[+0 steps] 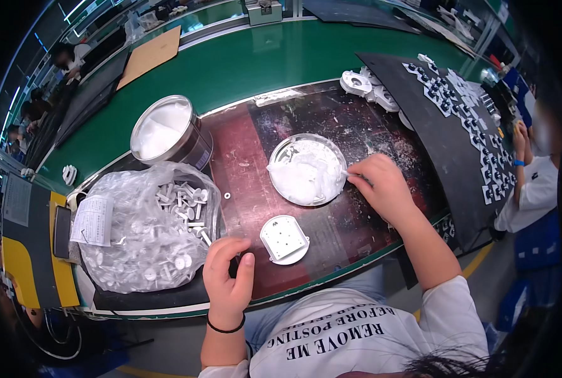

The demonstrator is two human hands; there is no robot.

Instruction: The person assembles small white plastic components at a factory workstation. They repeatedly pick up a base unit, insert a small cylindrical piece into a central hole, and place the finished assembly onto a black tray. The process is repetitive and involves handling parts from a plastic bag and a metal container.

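A round shallow metal dish (pixel 342 154) holds white grease-like paste (pixel 306 179). At the dish's right rim, my right hand (pixel 382 186) is closed in a pinch; a small pale tip shows at its fingertips, too small to name. My left hand (pixel 227 274) hovers by the bench's near side with thumb and bent fingers apart, and nothing shows in it. Between it and the dish lies a white plastic part (pixel 284 239), rounded with a raised flat plate and small dark holes. Just left of my left hand sits a clear plastic bag (pixel 136 246) of white stemmed plastic pieces (pixel 183 205).
A metal tin (pixel 189 148) with white contents stands behind the bag. A small white ring (pixel 227 196) lies nearby. White housings (pixel 369 88) are at the back right, beside a black board (pixel 445 145) bearing several small assemblies. Another person (pixel 533 176) works at the far right.
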